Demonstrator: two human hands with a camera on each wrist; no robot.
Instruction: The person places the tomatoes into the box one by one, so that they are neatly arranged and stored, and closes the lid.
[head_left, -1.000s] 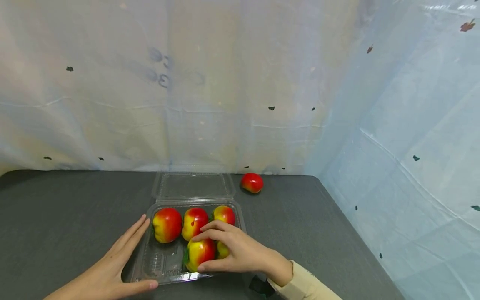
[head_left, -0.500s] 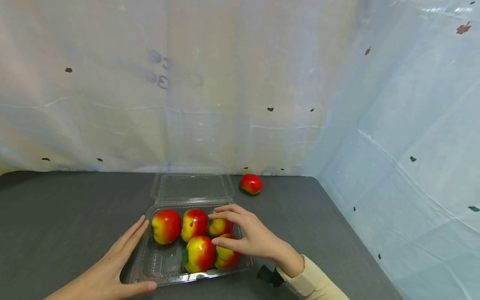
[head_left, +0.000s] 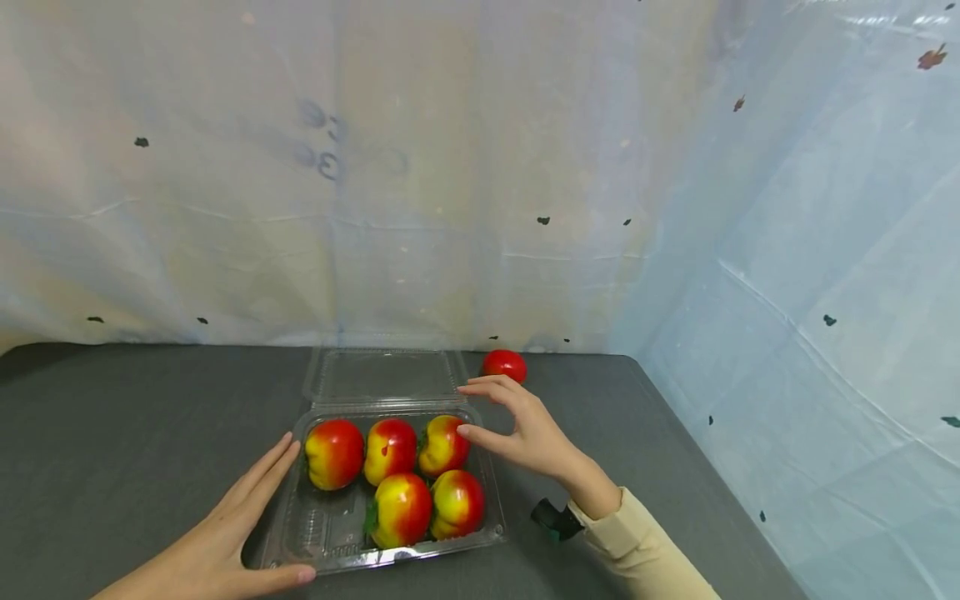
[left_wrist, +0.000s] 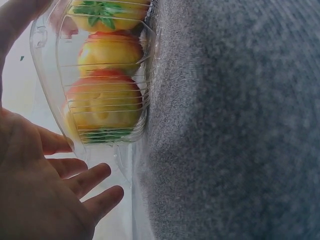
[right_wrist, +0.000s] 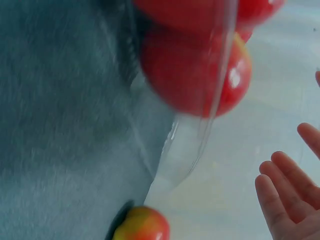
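A clear plastic clamshell box (head_left: 322,533) lies with its lid (head_left: 386,372) folded back. In its base sit several glossy red-and-yellow fruits (head_left: 401,508), some with green leafy tops; their exact kind is unclear. My left hand (head_left: 225,525) rests along the box's left side, fingers straight, thumb by the front left corner. My right hand (head_left: 528,425) hovers over the right rim, fingers loosely spread, holding nothing. Beyond its fingertips another red fruit (head_left: 504,365) lies outside the box. The right wrist view shows that loose fruit (right_wrist: 142,223) below the box and the hand (right_wrist: 295,200) apart from it.
A dark grey table (head_left: 150,417) carries everything, its right edge slanting toward me. Pale plastic sheeting (head_left: 450,167) hangs behind the table and along the right. A black strap-like piece (head_left: 557,519) sits by my right wrist.
My right hand has let go of the front middle fruit and moved up and right, toward the loose fruit. The fruits in the box stay put. My left hand keeps its place.
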